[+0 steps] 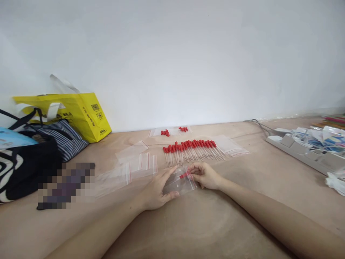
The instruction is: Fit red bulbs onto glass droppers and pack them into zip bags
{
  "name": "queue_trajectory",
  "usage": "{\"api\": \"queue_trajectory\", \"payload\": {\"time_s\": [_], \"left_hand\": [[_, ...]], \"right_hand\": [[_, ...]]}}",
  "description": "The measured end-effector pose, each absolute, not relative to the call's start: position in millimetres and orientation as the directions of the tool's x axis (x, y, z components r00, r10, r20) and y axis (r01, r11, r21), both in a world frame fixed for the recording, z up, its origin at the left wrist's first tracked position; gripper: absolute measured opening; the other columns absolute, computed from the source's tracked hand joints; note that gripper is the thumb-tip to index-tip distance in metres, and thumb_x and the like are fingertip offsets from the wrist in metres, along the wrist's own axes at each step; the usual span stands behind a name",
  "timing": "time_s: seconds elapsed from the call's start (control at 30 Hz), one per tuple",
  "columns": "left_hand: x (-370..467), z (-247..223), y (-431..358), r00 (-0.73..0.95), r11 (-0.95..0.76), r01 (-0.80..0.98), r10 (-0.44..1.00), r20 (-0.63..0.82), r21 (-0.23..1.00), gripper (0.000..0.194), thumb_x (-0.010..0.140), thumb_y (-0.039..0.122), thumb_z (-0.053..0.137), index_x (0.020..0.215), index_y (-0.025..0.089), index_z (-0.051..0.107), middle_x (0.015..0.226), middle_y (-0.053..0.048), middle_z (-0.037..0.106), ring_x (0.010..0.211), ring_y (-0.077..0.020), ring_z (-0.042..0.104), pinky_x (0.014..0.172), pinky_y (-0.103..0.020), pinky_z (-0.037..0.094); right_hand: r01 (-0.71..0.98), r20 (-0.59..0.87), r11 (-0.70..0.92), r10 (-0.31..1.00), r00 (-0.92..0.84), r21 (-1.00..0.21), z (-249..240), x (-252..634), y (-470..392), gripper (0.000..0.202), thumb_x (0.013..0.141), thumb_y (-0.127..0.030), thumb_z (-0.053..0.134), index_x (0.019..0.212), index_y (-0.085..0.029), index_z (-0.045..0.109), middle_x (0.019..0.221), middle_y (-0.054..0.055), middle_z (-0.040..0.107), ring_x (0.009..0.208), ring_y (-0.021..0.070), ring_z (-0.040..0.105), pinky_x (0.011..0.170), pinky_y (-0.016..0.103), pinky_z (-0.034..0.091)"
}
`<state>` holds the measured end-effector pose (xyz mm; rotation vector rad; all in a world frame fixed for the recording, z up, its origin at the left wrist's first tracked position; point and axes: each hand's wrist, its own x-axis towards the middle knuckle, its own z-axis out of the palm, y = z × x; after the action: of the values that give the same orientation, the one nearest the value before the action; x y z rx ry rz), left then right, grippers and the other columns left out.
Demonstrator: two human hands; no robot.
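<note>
My left hand (pixel 157 190) lies along the left side of a small clear zip-lock bag (pixel 178 187), thumb at the near edge and fingers at the far edge. At the bag's zip end, my right hand (pixel 203 175) has its fingertips pinched together on the bag. A small red piece (pixel 184 175) shows by those fingertips; whether it is inside the bag I cannot tell. Just beyond both hands, a row of thin pale sticks with red heads (pixel 188 145) lies side by side, heads pointing away from me.
More clear zip-lock bags (pixel 121 174) lie at left, and another (pixel 233 146) at right. Red-headed bundles (pixel 165 133) rest on bags near the wall. Yellow bag (pixel 88 115), striped pouch (pixel 64 138) and black bag (pixel 29 169) stand left; a power strip (pixel 296 154) lies right.
</note>
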<state>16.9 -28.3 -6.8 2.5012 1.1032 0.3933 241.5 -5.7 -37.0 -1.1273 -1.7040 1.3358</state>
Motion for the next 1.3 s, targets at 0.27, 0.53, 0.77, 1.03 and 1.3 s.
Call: {"api": "queue_trajectory", "payload": {"time_s": [0.27, 0.53, 0.77, 1.03, 1.3], "left_hand": [[-18, 1, -30, 0.641, -0.578, 0.698, 0.768, -0.008, 0.422, 0.059, 0.078, 0.051, 0.048, 0.127, 0.023, 0.033, 0.131, -0.007, 0.042, 0.118, -0.0242, 0.041, 0.097, -0.042, 0.033], [-9, 4, -32, 0.652, -0.599, 0.691, 0.758, 0.009, 0.405, 0.056, 0.078, 0.049, 0.048, 0.126, 0.023, 0.036, 0.130, -0.007, 0.044, 0.117, -0.0233, 0.042, 0.096, -0.040, 0.035], [-9, 5, -33, 0.640, -0.580, 0.705, 0.769, -0.012, 0.408, 0.056, 0.078, 0.048, 0.048, 0.126, 0.023, 0.037, 0.131, -0.007, 0.042, 0.118, -0.0244, 0.040, 0.097, -0.042, 0.033], [-11, 6, -31, 0.645, -0.578, 0.691, 0.764, -0.009, 0.433, 0.057, 0.076, 0.048, 0.051, 0.125, 0.023, 0.038, 0.130, -0.008, 0.043, 0.117, -0.0255, 0.041, 0.096, -0.043, 0.035], [-14, 6, -32, 0.651, -0.586, 0.683, 0.759, 0.000, 0.435, 0.057, 0.075, 0.050, 0.051, 0.124, 0.024, 0.039, 0.128, -0.007, 0.046, 0.115, -0.0254, 0.043, 0.095, -0.043, 0.035]], "right_hand": [[0.228, 0.024, 0.127, 0.913, -0.407, -0.965, -35, 244, -7, 0.025, 0.071, -0.033, 0.057, 0.087, -0.015, 0.059, 0.085, 0.005, 0.065, 0.042, 0.0045, 0.045, 0.032, 0.015, 0.033], [0.347, 0.237, 0.441, 0.835, -0.496, -0.827, -32, 237, -9, 0.021, 0.077, -0.030, 0.054, 0.085, -0.019, 0.070, 0.081, 0.003, 0.066, 0.071, 0.0126, 0.058, 0.063, 0.022, 0.044], [0.486, 0.175, 0.364, 0.904, -0.390, -0.794, -23, 263, 24, 0.022, 0.076, -0.028, 0.051, 0.081, -0.015, 0.068, 0.074, 0.003, 0.066, 0.064, 0.0131, 0.058, 0.061, 0.023, 0.044], [0.770, 0.232, 0.203, 0.970, -0.074, -0.605, 4, 228, 82, 0.019, 0.074, -0.028, 0.053, 0.082, -0.017, 0.066, 0.083, 0.006, 0.067, 0.078, 0.0168, 0.059, 0.070, 0.025, 0.043], [0.857, 0.181, 0.036, 0.981, 0.067, -0.513, 6, 180, 122, 0.034, 0.071, -0.041, 0.055, 0.089, -0.014, 0.064, 0.097, 0.015, 0.063, 0.097, 0.0283, 0.055, 0.080, 0.038, 0.040]]}}
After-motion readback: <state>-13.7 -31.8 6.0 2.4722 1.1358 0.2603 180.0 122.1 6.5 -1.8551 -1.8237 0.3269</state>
